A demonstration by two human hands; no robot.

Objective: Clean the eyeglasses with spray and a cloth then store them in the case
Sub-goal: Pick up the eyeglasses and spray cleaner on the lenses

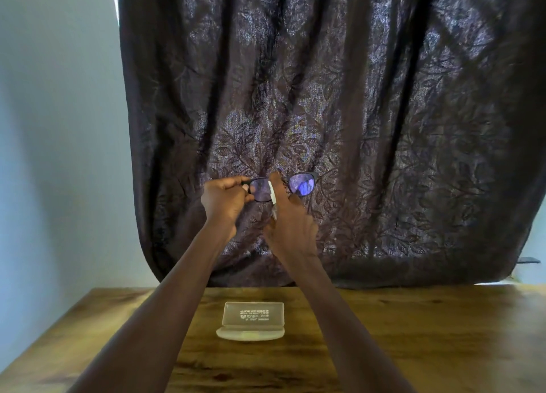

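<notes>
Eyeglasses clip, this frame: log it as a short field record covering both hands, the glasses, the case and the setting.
left hand: grips eyeglasses at the frame's left end, raised above the table
right hand: presses a white cloth against the left lens
case: translucent, open, empty, on the wooden table
spray: not visible
backdrop: dark leaf-patterned curtain

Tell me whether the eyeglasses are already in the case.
No, the eyeglasses are held up in both hands, left hand and right hand, above the open case on the table.
</notes>
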